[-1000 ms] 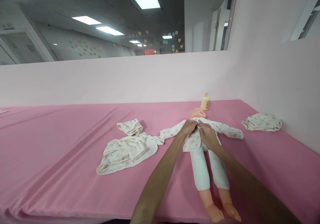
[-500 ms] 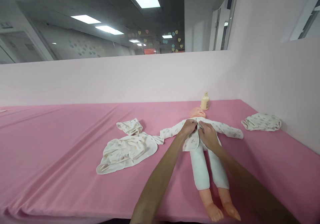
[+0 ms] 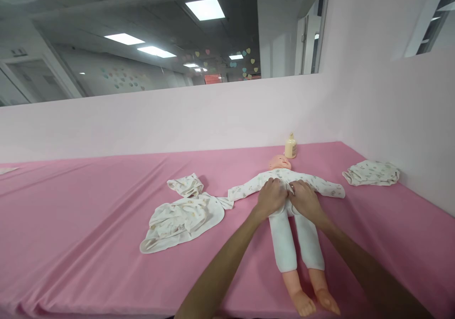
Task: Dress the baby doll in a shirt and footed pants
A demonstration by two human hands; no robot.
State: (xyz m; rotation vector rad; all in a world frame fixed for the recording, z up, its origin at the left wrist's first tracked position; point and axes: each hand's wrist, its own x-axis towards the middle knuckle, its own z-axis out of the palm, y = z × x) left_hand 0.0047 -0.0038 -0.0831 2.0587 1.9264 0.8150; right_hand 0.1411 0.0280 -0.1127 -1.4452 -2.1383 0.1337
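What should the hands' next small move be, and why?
Probably draw together the front of the patterned top: the left hand and right hand sit close together near its middle, both gripping its fabric on the doll.

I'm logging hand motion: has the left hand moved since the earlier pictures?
Yes: judged against the bottle standing beyond the doll's head, the left hand has moved away from it, down the shirt toward the doll's legs.
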